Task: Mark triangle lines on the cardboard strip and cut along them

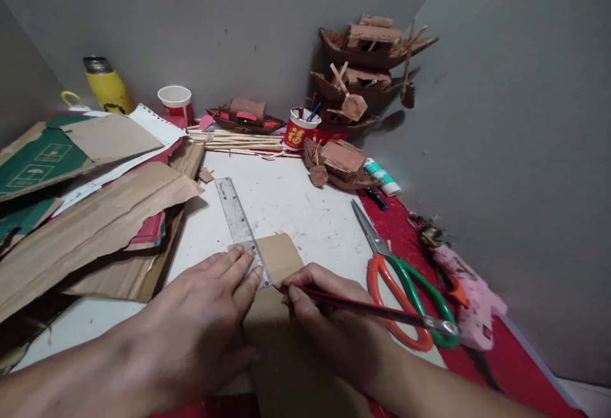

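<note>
A clear ruler (233,211) lies slanted across a strip of brown cardboard (279,322) on the white board. My left hand (205,316) lies over the ruler's near part, its fingertips pressing on the ruler and the cardboard. In my right hand (334,322) is a red and black pencil (358,305), its tip at the cardboard beside the ruler's near end. Scissors (382,246) with orange and green handles lie right of my right hand, partly behind it.
Cardboard pieces (105,227) are stacked at the left. Brown model boats (367,46) stand at the back right. Sticks (238,140), a paper cup (300,130) and a yellow bottle (107,84) line the back. A pink glue gun (470,297) lies at the right.
</note>
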The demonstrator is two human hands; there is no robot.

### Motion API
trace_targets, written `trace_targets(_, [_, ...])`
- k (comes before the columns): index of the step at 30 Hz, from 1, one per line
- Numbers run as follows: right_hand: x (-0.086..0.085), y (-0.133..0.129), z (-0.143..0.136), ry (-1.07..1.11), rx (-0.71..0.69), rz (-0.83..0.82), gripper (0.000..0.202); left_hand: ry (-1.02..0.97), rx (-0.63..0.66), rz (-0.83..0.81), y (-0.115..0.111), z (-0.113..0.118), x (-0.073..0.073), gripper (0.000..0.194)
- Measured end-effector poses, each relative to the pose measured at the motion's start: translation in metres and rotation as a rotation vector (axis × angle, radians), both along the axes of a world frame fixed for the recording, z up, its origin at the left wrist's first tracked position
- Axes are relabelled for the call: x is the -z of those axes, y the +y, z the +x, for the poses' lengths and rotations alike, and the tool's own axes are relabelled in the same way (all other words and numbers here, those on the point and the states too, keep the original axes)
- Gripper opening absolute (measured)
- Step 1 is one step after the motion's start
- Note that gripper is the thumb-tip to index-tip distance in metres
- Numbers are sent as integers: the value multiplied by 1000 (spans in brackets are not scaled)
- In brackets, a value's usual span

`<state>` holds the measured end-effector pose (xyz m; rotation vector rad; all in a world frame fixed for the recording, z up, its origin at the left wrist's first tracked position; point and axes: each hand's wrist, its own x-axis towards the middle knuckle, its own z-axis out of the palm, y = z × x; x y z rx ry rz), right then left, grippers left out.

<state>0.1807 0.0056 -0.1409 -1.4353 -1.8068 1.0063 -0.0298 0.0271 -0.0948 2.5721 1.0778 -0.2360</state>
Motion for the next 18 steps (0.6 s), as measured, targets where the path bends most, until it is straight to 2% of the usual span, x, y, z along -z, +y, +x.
trace_targets(8, [-4, 3, -3, 51, -79, 81, 16, -79, -1, 29, -3, -4, 5, 78])
trace_targets(14, [-3, 0, -2, -8, 10, 17, 14, 10, -3, -11, 0, 0, 2, 80])
trace_targets(18, [0, 0, -2, -8, 18, -10, 16, -5, -14, -8, 0, 0, 3, 81])
